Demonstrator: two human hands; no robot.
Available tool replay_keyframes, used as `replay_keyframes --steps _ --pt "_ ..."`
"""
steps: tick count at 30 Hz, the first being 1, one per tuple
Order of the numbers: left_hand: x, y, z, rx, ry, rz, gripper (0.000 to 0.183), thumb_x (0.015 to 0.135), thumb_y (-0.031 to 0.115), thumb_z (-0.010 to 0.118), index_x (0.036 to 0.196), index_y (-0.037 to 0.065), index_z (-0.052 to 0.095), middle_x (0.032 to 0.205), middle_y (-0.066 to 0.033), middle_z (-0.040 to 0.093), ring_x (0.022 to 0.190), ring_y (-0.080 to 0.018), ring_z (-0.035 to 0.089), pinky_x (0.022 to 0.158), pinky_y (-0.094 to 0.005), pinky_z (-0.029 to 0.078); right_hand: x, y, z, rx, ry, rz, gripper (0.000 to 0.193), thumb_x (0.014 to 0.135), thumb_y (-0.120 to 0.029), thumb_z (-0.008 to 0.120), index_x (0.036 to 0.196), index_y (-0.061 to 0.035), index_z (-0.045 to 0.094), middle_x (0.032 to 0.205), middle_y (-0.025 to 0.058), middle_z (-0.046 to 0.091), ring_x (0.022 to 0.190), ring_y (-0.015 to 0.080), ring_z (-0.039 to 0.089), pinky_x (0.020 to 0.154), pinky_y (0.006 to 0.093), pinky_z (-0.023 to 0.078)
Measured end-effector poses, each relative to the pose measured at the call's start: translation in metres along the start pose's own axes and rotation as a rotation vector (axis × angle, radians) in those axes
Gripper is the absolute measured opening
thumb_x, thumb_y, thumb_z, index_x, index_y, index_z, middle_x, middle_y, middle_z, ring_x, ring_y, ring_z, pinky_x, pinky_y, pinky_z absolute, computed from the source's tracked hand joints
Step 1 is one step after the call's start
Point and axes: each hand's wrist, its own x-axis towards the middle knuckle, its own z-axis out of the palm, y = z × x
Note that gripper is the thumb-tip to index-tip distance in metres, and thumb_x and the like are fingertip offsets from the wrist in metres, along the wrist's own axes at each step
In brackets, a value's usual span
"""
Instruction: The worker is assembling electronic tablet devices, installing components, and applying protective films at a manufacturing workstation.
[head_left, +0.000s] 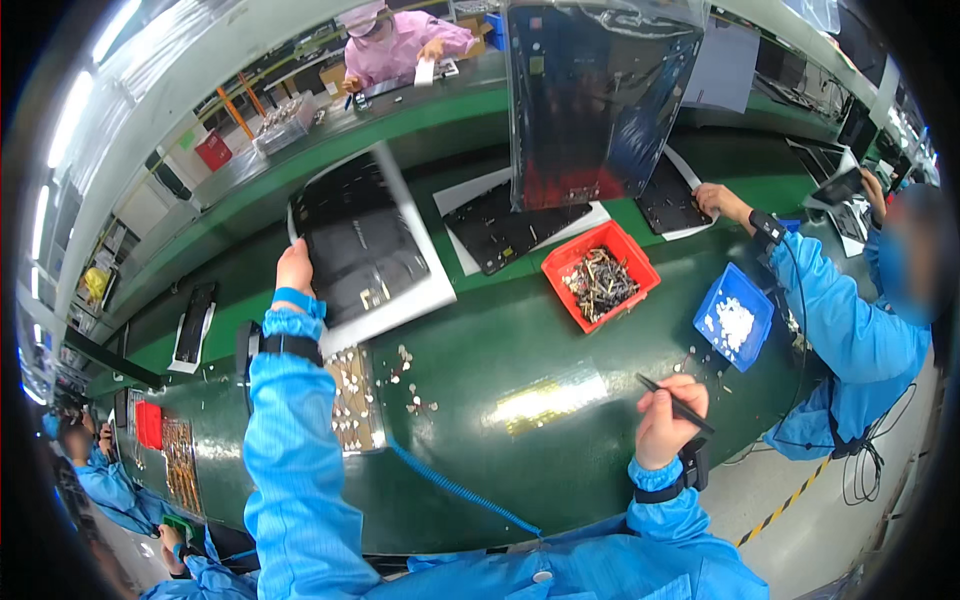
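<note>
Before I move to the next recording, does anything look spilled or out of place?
Possibly: small white pieces lie loose on the green workbench, right of the left forearm. They look stray because other white pieces sit gathered in the blue bin.

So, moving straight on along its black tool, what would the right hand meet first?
The right hand would probably meet the red bin at its near corner, though it may just miss; depth is unclear.

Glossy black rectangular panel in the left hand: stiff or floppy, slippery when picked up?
The glossy black rectangular panel is probably stiff: it shows no obvious sag with the left hand at one edge. Its face may be slippery, judging by its shiny reflections.
</note>
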Motion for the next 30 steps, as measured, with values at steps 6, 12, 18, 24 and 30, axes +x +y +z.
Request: replay_keyframes --steps 6,12,18,24,30 --pt "0.048 -0.027 0.010 1.452 -0.105 0.126 0.039 0.084 0.033 0.049 0.105 0.001 0.059 0.103 -0.0209 0.060 0.098 -0.0321 0.058 0.082 -0.0404 0.048 -0.009 0.013 -0.005 -0.121 -0.053 0.143 0.022 0.075 0.007 0.060 0.084 -0.0023 0.042 0.087 0.0120 0.050 0.060 0.0144 0.054 0.054 0.0244 0.050" --pt "-0.013 0.011 0.065 1.037 0.291 0.417 0.027 0.066 0.019 0.063 0.092 0.009 0.065 0.090 -0.0155 0.064 0.088 -0.0313 0.061 0.078 -0.0396 0.049 -0.011 0.015 -0.001 -0.096 -0.092 0.177 0.025 0.072 0.009 0.062 0.085 -0.0023 0.043 0.087 0.0121 0.050 0.063 0.0143 0.054 0.055 0.0245 0.050" --pt "-0.097 0.008 0.130 0.853 -0.626 0.878 0.017 0.068 0.012 0.063 0.083 0.005 0.067 0.079 -0.0136 0.061 0.079 -0.0315 0.058 0.071 -0.0398 0.046 -0.010 0.015 0.002 -0.100 -0.116 0.195 0.025 0.072 0.009 0.062 0.084 -0.0025 0.043 0.086 0.0120 0.051 0.064 0.0144 0.054 0.054 0.0246 0.050" --pt "-0.110 0.003 0.135 0.929 -0.555 1.020 0.010 0.071 0.009 0.057 0.078 0.008 0.064 0.073 -0.0120 0.056 0.075 -0.0318 0.056 0.066 -0.0410 0.046 -0.013 0.017 -0.005 -0.144 -0.126 0.189 0.022 0.070 0.006 0.065 0.080 -0.0023 0.047 0.082 0.0117 0.054 0.073 0.0169 0.054 0.065 0.0288 0.046" --pt "-0.085 -0.032 0.130 0.776 -0.166 0.760 0.020 0.083 0.011 0.041 0.094 0.002 0.055 0.085 -0.0230 0.059 0.074 -0.0343 0.061 0.067 -0.0441 0.048 -0.011 0.007 -0.012 -0.198 -0.137 0.128 0.020 0.069 0.004 0.067 0.078 -0.0021 0.050 0.080 0.0096 0.053 0.071 0.0162 0.054 0.063 0.0273 0.045"
